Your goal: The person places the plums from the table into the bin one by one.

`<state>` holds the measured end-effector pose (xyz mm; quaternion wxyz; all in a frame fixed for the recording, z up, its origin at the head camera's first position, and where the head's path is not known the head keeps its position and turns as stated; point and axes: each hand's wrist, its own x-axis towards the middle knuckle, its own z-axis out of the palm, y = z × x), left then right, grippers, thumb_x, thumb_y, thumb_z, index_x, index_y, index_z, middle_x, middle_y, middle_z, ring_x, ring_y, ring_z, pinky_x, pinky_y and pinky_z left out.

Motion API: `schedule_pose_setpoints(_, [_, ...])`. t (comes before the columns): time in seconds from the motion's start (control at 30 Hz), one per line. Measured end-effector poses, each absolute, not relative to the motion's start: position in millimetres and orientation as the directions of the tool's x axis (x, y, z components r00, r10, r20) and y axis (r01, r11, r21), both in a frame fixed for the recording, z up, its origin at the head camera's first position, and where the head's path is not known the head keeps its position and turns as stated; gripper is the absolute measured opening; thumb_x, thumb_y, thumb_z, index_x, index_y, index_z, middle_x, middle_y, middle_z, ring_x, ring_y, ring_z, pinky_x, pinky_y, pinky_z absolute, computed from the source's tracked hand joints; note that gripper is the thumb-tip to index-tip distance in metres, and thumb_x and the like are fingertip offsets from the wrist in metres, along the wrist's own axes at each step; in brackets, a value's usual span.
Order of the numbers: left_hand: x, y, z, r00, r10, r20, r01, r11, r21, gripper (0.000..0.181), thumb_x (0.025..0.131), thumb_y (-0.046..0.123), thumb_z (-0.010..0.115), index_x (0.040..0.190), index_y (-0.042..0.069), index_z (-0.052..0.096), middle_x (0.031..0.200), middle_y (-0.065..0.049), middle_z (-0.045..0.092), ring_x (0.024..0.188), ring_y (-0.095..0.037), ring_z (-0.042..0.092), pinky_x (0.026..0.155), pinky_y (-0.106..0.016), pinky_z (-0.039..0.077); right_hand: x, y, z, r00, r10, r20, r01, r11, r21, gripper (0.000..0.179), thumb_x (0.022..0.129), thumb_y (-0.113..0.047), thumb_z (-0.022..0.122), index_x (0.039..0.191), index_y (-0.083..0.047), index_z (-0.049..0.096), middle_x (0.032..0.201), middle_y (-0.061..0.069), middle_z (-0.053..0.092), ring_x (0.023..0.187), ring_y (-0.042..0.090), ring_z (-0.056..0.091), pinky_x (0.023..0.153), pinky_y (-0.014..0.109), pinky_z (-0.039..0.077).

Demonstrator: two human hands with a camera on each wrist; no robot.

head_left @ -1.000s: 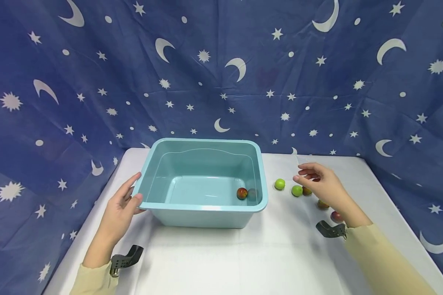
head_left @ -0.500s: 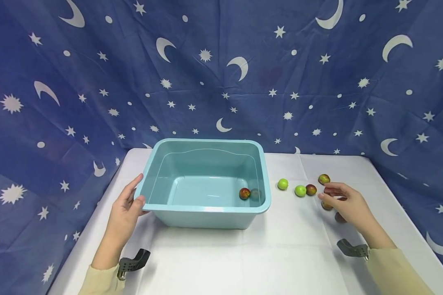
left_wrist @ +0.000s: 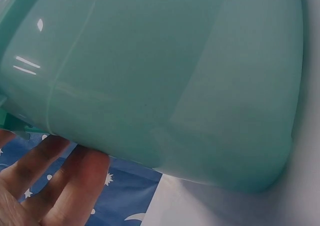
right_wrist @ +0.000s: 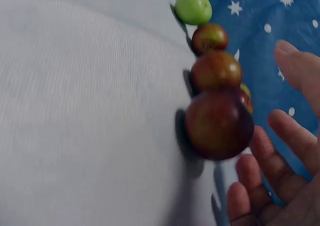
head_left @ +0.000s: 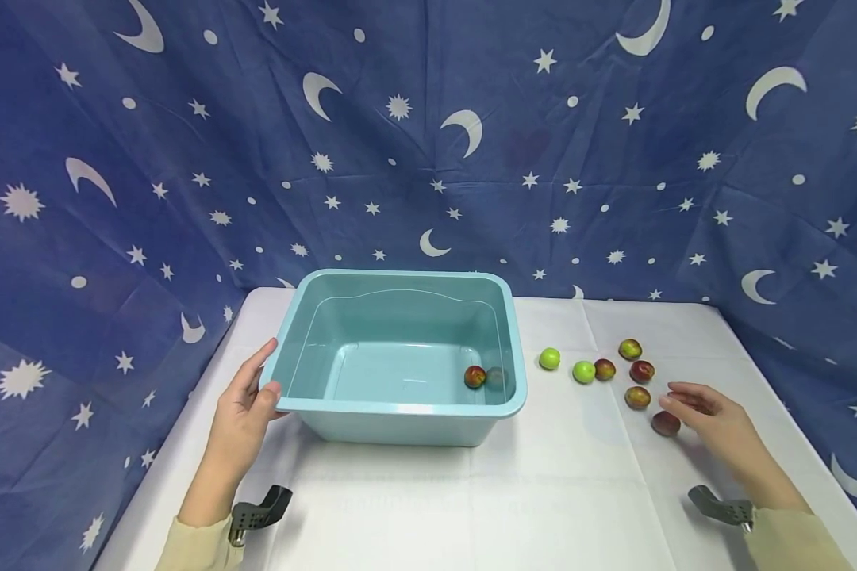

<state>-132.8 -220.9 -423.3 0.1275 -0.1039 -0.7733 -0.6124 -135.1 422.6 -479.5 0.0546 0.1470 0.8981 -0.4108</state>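
At the left corner of a light blue plastic basin [head_left: 400, 410], my left hand [head_left: 241, 420] holds the rim, its thumb at the near edge. In the left wrist view, the fingers [left_wrist: 82, 181] lie along the basin's outer wall [left_wrist: 150, 85]. One red plum [head_left: 474, 376] rests inside on the right, its reflection on the wall. My right hand [head_left: 717, 424] is beside a dark red plum [head_left: 666, 423], fingers loosely bent and spread. The right wrist view shows that plum [right_wrist: 219, 126] large, right by the fingertips, with nothing gripped.
Several reddish plums lie on the white table [head_left: 543, 507], among them a mottled plum [head_left: 638, 397] and a red plum [head_left: 642, 371]. Left of them are a green fruit [head_left: 584, 372] and another green fruit [head_left: 550, 358]. A blue star-and-moon cloth [head_left: 514, 159] hangs behind.
My right hand has moved right and toward the near side, past the row of fruit to the nearest dark plum. The left hand stays on the basin. The view has shifted slightly.
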Motion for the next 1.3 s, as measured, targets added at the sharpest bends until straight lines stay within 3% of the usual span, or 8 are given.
schedule_pose_setpoints(0.2, [-132.4,-219.6,-424.1,-0.942,0.005,0.336,0.330,0.204,0.922,0.052,0.098,0.009,0.046,0.149,0.017,0.039,0.145,-0.015,0.042,0.105,-0.016,0.060,0.070,-0.026,0.057,-128.7,430.4,-488.3,-0.935,0.168,-0.311,0.344,0.636,-0.691,0.090,0.084,-0.064,0.060,0.145,-0.001,0.038,0.128,0.022,0.052,0.117,0.038,0.045,0.092,0.063,0.036])
schedule_pose_setpoints(0.37, [-131.1,-220.9,-426.3,-0.943,-0.007,0.334,0.325,0.214,0.921,0.050,0.100,0.014,0.047,0.149,0.018,0.040,0.146,-0.013,0.043,0.106,-0.015,0.060,0.070,-0.026,0.057,-126.6,434.6,-493.7,-0.931,0.097,-0.352,0.321,0.675,-0.664,0.089,0.084,-0.062,0.062,0.145,-0.002,0.037,0.129,0.021,0.050,0.114,0.036,0.047,0.088,0.054,0.042])
schedule_pose_setpoints(0.5, [-130.6,-222.1,-426.2,-0.942,-0.012,0.336,0.324,0.228,0.918,0.050,0.100,0.013,0.046,0.149,0.018,0.040,0.146,-0.012,0.043,0.105,-0.015,0.061,0.070,-0.026,0.057,-128.1,435.3,-495.1,-0.917,0.074,-0.392,0.339,0.661,-0.670,0.090,0.085,-0.059,0.064,0.146,0.000,0.034,0.133,0.024,0.046,0.117,0.038,0.045,0.091,0.058,0.039])
schedule_pose_setpoints(0.77, [-132.2,-221.4,-424.9,-0.938,0.011,0.347,0.341,0.212,0.916,0.053,0.099,0.005,0.045,0.150,0.015,0.038,0.143,-0.019,0.043,0.105,-0.017,0.061,0.070,-0.028,0.057,-130.7,435.5,-496.5,-0.908,0.106,-0.404,0.369,0.660,-0.655,0.092,0.081,-0.061,0.066,0.142,0.002,0.038,0.121,0.018,0.051,0.107,0.031,0.045,0.086,0.046,0.040])
schedule_pose_setpoints(1.03, [-134.4,-220.8,-426.9,-0.941,0.000,0.339,0.332,0.201,0.922,0.052,0.098,0.006,0.046,0.149,0.016,0.040,0.143,-0.017,0.045,0.105,-0.018,0.061,0.069,-0.027,0.057,-130.1,438.8,-498.2,-0.911,0.111,-0.397,0.362,0.677,-0.641,0.094,0.080,-0.063,0.067,0.142,0.000,0.038,0.120,0.016,0.050,0.105,0.029,0.045,0.084,0.041,0.041])
schedule_pose_setpoints(1.3, [-133.8,-221.2,-426.5,-0.938,0.018,0.347,0.342,0.224,0.912,0.052,0.099,0.010,0.045,0.151,0.016,0.037,0.144,-0.020,0.042,0.107,-0.017,0.059,0.071,-0.026,0.057,-130.1,439.4,-496.4,-0.911,0.119,-0.395,0.366,0.674,-0.641,0.094,0.080,-0.065,0.065,0.142,0.000,0.039,0.125,0.020,0.050,0.110,0.033,0.045,0.088,0.051,0.040])
